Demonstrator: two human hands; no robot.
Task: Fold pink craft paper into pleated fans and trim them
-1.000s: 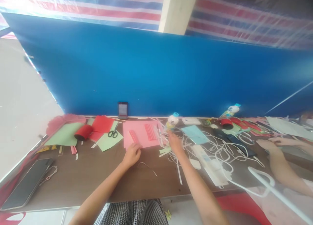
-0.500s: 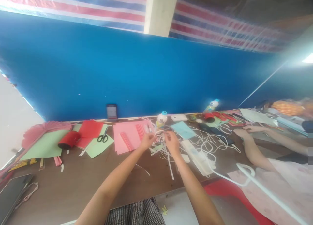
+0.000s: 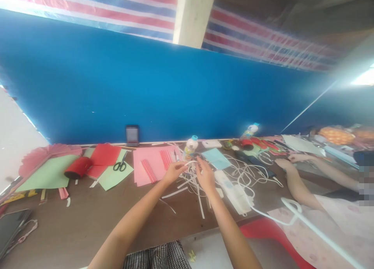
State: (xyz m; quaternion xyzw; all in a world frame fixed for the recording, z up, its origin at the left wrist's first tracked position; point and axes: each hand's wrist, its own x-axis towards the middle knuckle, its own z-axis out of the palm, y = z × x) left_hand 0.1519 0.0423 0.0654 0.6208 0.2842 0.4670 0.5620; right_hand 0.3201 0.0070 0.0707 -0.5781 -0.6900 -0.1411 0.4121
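Observation:
My left hand point(image 3: 174, 172) pinches one end of a thin white strip point(image 3: 191, 162), apparently paper, above the middle of the table. The strip arches across to my right hand point(image 3: 206, 176), whose bent fingers close on its other end; the exact grip is small and blurred. Under and between my hands lies a tangle of loose white strips point(image 3: 201, 200). One more white strip point(image 3: 174, 193) lies flat in front of my left wrist. Just behind my hands stands a small bottle with a blue cap point(image 3: 191, 146).
Pink sheets point(image 3: 140, 160) with folded pink strips lie left of my hands, then black scissors point(image 3: 119, 166) on green paper and a red roll point(image 3: 78, 167). To the right are blue paper point(image 3: 216, 158), a power strip point(image 3: 232, 193), tangled white cables point(image 3: 257, 171) and another person's arms point(image 3: 300, 183).
A white strip now lies in front of my left wrist where bare table showed. My right fingers have straightened a little. Both hands stay close together; the view has shifted slightly.

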